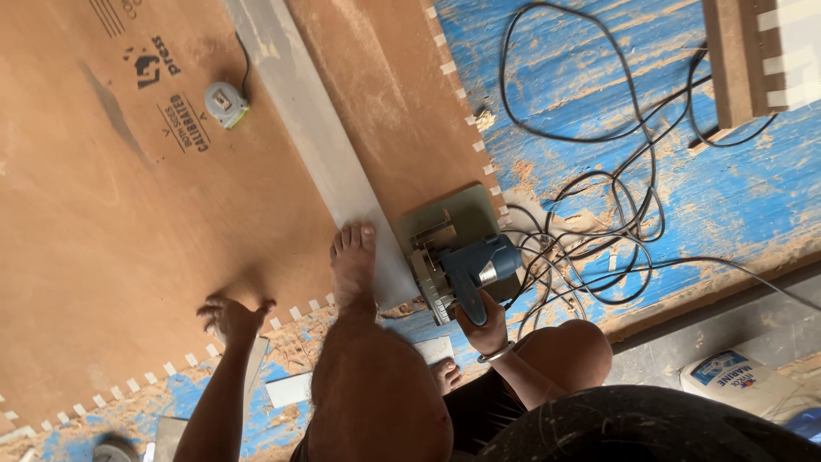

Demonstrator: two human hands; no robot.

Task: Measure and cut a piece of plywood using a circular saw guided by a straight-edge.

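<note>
I crouch over a large brown plywood sheet (128,222) lying on the floor. My right hand (481,323) grips the handle of a blue circular saw (457,257), whose base plate rests at the near end of a long grey straight-edge strip (316,128) laid across the sheet. My bare foot (353,261) presses down on the strip's near end, just left of the saw. Fingers spread, my left hand (229,316) rests flat on the plywood near its notched edge.
A tape measure (226,103) lies on the plywood at the upper left. Tangled black power cord (599,197) loops over the blue, sawdust-covered surface to the right. A notched board (753,60) sits top right. A white bag (735,381) lies at lower right.
</note>
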